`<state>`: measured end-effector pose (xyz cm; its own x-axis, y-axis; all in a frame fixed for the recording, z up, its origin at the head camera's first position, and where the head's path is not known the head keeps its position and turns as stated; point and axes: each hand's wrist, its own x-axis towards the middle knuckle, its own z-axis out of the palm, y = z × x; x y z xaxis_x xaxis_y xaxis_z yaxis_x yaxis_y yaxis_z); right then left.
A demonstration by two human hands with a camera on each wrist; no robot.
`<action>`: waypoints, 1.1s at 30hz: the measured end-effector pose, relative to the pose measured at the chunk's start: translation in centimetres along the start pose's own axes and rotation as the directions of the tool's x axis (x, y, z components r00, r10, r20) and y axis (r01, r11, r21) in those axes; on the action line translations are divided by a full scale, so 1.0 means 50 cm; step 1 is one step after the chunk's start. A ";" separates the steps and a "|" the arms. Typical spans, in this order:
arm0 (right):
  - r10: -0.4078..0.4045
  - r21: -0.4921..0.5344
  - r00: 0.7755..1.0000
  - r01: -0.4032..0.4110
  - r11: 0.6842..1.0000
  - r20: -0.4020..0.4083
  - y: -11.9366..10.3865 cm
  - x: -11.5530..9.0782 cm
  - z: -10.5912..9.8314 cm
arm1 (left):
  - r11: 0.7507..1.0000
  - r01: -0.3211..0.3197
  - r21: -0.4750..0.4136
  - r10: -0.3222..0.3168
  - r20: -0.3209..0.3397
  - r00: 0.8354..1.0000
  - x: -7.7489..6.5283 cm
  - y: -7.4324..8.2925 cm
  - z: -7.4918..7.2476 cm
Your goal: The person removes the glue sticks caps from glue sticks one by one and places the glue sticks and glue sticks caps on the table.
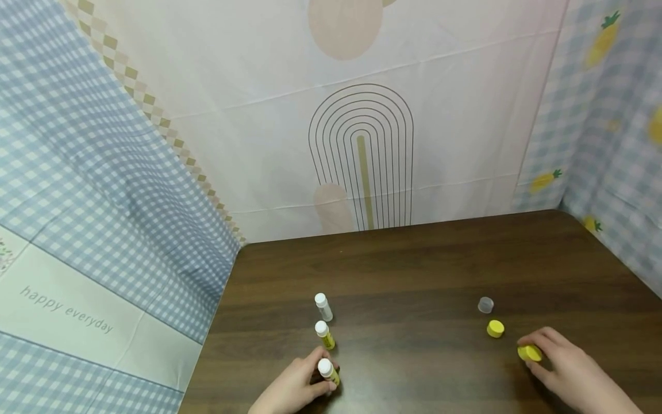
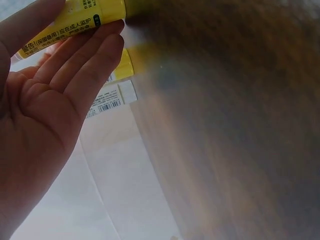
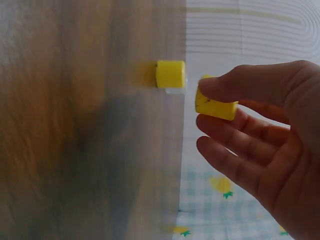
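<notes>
At the table's near left, my left hand (image 1: pixel 292 384) grips a yellow glue stick (image 1: pixel 328 372) upright between thumb and fingers, its white end on top. Printed label text shows on this glue stick (image 2: pixel 75 24) in the left wrist view. Just beyond it stand a second yellow glue stick (image 1: pixel 326 335) and a white one (image 1: pixel 323 307), in a row. On the right side, my right hand (image 1: pixel 571 365) pinches a yellow cap (image 1: pixel 530 353) between thumb and fingers. Another yellow cap (image 1: pixel 495 329) sits a little beyond these fingertips, with a clear cap (image 1: pixel 485 305) behind it.
The dark wood table (image 1: pixel 403 322) runs back to a pale patterned cloth (image 1: pixel 258 149). Blue checked cloths hang at the left (image 1: pixel 129 172) and right (image 1: pixel 610 190) edges. A wide stretch of tabletop lies between the glue sticks and the caps.
</notes>
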<state>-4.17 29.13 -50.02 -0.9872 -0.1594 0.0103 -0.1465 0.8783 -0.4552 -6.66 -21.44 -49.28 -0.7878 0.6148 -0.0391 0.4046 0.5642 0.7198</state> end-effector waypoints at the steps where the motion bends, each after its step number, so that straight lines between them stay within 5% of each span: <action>1: 0.009 0.007 0.999 -0.009 1.000 0.039 0.000 0.003 0.004 | 1.000 -0.002 0.000 0.002 0.001 1.000 0.000 0.000 0.000; 9: 0.041 0.062 0.972 -0.057 0.996 0.230 0.000 0.009 0.026 | 1.000 -0.013 0.002 0.013 0.008 1.000 0.001 -0.002 -0.001; 23: -0.009 0.051 0.967 -0.004 0.999 0.256 0.007 0.010 0.045 | 1.000 -0.015 0.002 0.015 0.019 1.000 0.004 0.000 -0.003; 33: 0.054 0.071 0.948 -0.080 0.994 0.314 0.008 0.018 0.053 | 1.000 0.023 -0.014 -0.023 0.024 0.999 0.005 0.000 -0.003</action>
<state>-4.93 28.17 -52.55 -0.9238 -0.2450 -0.2943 -0.0618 0.8539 -0.5168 -6.94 -21.36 -49.16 -0.7853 0.6149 -0.0719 0.3800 0.5705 0.7281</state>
